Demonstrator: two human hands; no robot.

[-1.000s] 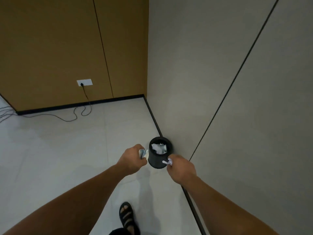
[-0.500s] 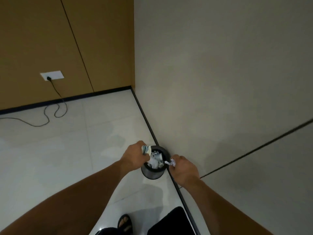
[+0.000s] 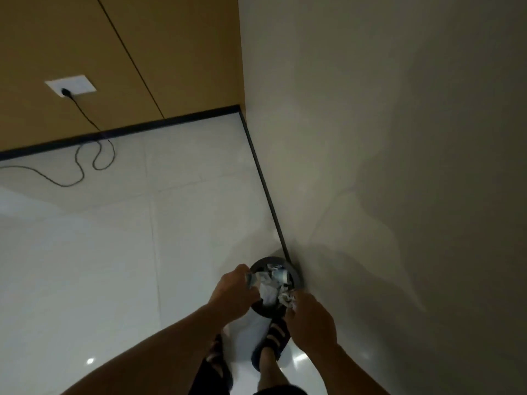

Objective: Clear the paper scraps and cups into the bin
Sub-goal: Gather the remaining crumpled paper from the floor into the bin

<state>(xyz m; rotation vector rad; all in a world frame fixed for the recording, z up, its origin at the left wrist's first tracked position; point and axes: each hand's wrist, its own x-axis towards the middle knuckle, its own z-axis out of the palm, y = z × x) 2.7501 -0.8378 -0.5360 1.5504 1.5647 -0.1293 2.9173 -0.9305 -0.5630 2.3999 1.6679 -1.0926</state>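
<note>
A round black bin (image 3: 296, 273) stands on the floor against the grey wall, with crumpled white paper and a cup (image 3: 279, 275) lying inside. My left hand (image 3: 232, 292) is over the bin's left rim and grips a crushed paper cup (image 3: 251, 278). My right hand (image 3: 309, 317) is at the bin's near right edge and pinches a crumpled paper scrap (image 3: 286, 298) just above the opening. Both hands are curled round what they hold.
The grey wall (image 3: 385, 166) runs along the right, with a dark baseboard (image 3: 265, 183) meeting the white tiled floor. My sandalled feet (image 3: 275, 339) are just below the bin. A black cable (image 3: 85, 166) trails from a wall socket (image 3: 70, 86) at the far left.
I have stepped closer and the view has tipped down, so the bin now lies right under both hands. Both hands have moved over its opening, still holding the cup and scrap.
</note>
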